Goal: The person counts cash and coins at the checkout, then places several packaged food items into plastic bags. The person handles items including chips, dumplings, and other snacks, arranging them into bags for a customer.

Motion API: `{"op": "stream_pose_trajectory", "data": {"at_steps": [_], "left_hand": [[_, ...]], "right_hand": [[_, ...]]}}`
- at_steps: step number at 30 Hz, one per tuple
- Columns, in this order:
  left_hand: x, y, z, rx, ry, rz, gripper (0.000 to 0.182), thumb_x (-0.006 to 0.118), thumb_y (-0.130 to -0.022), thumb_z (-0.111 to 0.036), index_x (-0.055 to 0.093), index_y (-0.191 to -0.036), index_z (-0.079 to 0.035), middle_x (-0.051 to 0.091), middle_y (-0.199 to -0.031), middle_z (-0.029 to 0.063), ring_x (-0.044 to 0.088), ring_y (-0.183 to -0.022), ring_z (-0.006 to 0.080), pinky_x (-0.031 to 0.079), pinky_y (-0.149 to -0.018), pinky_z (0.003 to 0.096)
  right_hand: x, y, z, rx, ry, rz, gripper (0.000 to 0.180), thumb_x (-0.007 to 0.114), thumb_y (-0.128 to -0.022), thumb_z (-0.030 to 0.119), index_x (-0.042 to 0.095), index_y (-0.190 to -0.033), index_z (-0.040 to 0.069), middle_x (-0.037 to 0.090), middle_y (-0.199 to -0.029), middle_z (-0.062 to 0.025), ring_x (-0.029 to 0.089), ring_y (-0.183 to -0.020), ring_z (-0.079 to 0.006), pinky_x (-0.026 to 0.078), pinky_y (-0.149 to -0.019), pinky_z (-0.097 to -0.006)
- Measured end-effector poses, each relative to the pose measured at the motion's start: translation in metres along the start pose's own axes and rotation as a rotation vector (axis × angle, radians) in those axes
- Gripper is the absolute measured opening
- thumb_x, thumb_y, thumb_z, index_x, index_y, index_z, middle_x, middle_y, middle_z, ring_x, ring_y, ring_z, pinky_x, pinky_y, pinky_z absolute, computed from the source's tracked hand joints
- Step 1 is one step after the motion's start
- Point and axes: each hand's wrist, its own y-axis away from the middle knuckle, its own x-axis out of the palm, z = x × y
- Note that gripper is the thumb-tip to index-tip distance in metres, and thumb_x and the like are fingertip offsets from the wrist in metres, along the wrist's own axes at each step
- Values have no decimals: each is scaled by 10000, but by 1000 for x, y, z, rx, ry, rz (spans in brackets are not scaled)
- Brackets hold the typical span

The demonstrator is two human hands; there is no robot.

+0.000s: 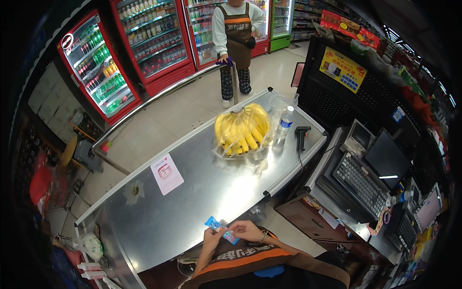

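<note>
Close to my apron, both my hands hold a small blue snack packet (231,237) near the counter's front edge. My left hand (213,236) grips its middle. My right hand (246,230) pinches it from the other side, a bracelet on that wrist. Whether the packet is torn open I cannot tell. Before me stretches a stainless steel checkout counter (162,216). A large bunch of bananas (245,130) in a clear plastic bag lies toward its far side. Beside it stand a water bottle (286,121) and a black barcode scanner (301,138) with a cord.
A pink printed card (167,174) lies flat on the counter. On the right stand a cash-register keyboard (361,180) and a dark monitor (388,159). Beyond a metal rail (155,97), a person in an apron (236,43) rests a hand on the post, before drink refrigerators (151,39).
</note>
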Motion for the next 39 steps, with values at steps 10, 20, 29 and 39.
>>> {"op": "stream_pose_trajectory", "data": {"at_steps": [10, 20, 29, 39], "left_hand": [[2, 5, 6, 139, 42, -112, 110, 710, -786, -84, 630, -798, -10, 617, -697, 10, 541, -588, 52, 407, -513, 187], [13, 18, 23, 146, 68, -77, 153, 693, -819, -140, 626, -871, -13, 635, -785, 7, 558, -666, 51, 415, -593, 186], [26, 55, 39, 233, 88, 2, 163, 669, -829, -94, 596, -950, -10, 624, -850, 11, 575, -757, 60, 452, -672, 210], [148, 124, 97, 215, 152, 154, 85, 604, -874, -126, 614, -893, -44, 600, -772, -26, 529, -666, 28, 412, -586, 182]], "right_hand": [[21, 6, -8, 152, 221, 9, 241, 619, -883, 255, 637, -971, 32, 620, -775, 14, 518, -664, -33, 423, -591, -205], [48, 43, -3, 27, 343, -276, 259, 657, -853, 267, 663, -806, 12, 572, -620, 14, 431, -555, -12, 351, -498, -202], [67, 112, -17, 121, 206, -368, 234, 640, -860, 256, 642, -824, 24, 549, -624, 35, 440, -575, -24, 373, -521, -217], [46, 265, -34, 6, 122, -416, 265, 622, -881, 250, 668, -919, -8, 647, -795, 1, 543, -722, -36, 442, -654, -206]]}}
